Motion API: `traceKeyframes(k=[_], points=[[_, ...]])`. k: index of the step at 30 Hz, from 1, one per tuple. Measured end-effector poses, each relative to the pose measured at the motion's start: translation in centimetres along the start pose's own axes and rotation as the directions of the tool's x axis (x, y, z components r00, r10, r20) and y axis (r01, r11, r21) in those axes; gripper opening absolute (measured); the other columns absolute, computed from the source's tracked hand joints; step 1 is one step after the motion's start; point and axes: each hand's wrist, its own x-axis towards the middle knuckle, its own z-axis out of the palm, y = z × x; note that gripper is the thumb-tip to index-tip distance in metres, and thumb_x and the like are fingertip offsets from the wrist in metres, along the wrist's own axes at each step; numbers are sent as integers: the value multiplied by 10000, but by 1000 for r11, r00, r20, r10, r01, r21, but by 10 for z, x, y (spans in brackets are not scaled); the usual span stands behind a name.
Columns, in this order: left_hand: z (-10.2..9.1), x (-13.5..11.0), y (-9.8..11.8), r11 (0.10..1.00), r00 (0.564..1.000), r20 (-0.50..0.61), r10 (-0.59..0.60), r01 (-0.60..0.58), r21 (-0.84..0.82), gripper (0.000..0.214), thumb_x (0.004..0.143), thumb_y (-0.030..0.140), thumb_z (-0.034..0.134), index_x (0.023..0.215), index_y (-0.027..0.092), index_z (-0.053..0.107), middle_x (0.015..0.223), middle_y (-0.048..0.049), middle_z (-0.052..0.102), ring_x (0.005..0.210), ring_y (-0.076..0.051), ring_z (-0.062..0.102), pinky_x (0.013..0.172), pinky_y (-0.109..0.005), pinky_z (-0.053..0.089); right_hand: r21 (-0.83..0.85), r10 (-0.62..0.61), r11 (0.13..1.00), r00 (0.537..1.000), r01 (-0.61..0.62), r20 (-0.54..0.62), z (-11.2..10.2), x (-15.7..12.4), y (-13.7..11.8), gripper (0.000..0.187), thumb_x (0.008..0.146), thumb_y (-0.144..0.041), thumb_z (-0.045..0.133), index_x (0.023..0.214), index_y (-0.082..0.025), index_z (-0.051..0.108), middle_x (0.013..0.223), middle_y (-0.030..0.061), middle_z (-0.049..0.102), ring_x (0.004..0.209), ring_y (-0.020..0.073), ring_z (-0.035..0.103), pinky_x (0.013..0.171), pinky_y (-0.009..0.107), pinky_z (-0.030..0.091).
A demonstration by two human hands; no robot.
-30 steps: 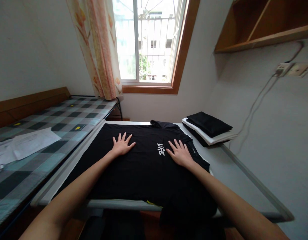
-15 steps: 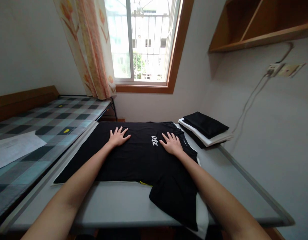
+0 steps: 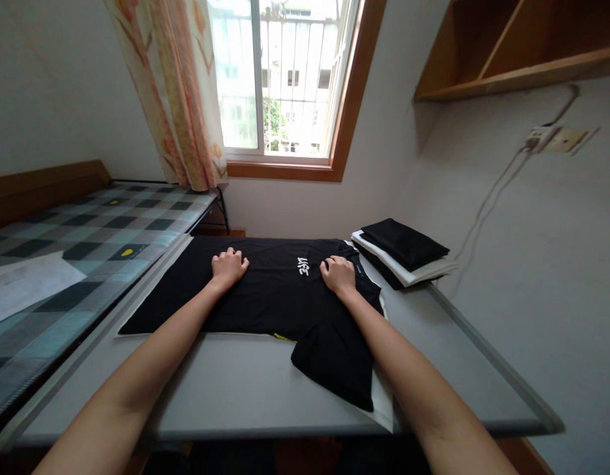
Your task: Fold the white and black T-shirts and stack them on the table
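Observation:
A black T-shirt (image 3: pixel 265 300) with small white lettering lies spread across a grey table (image 3: pixel 236 389), one sleeve hanging toward the near edge. My left hand (image 3: pixel 228 266) rests on the shirt's far left part with the fingers curled, bunching the cloth. My right hand (image 3: pixel 338 272) sits to the right of the lettering, fingers likewise curled into the fabric. Both forearms stretch out over the table.
A stack of folded black and white clothes (image 3: pixel 403 253) sits at the table's far right, by the wall. A bed with a checked cover (image 3: pixel 87 244) and a white sheet (image 3: pixel 22 284) stands on the left. A window (image 3: pixel 280 79) and curtain (image 3: pixel 173 92) lie ahead; a wooden shelf (image 3: pixel 513 53) hangs upper right.
The shirt has slid away from the near edge onto the table. Both hands went from flat with fingers spread to curled, gripping the cloth.

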Motion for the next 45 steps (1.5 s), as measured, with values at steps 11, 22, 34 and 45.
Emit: traceKeyframes(k=[11,22,34,45], points=[[-5,-51,-58,988,969,217,-117,135,-72,708,891,666,211,1484,305,348,1578,-53,261,1423,-407,205,1057,-721,167,-47,27,999,950,-13,310,-12,-25,29,673,966,-600,189,1520,-231,281,1587,113,217,1453,283,177,1155,484,131],[-3,-49,-74,983,967,218,-133,156,-93,732,900,663,184,1499,268,326,1586,-75,229,1447,-382,162,1112,-655,142,-58,46,998,981,-36,186,-15,-34,38,612,986,-520,212,1471,-195,394,1540,125,334,1429,282,247,1145,490,163],[-14,-76,-22,994,965,261,-40,66,-91,831,814,788,252,1491,313,332,1580,-108,239,1427,-453,157,1036,-748,146,-32,46,999,893,-35,447,-25,-47,18,750,916,-674,262,1539,-260,205,1613,101,95,1464,316,101,1149,520,119],[-7,-65,-29,990,980,198,-8,36,-135,719,883,696,277,1474,298,373,1572,-97,263,1437,-409,177,1078,-704,144,24,-55,998,964,50,259,-17,-39,26,630,964,-550,310,1491,-209,358,1578,140,235,1452,304,172,1147,493,166]])
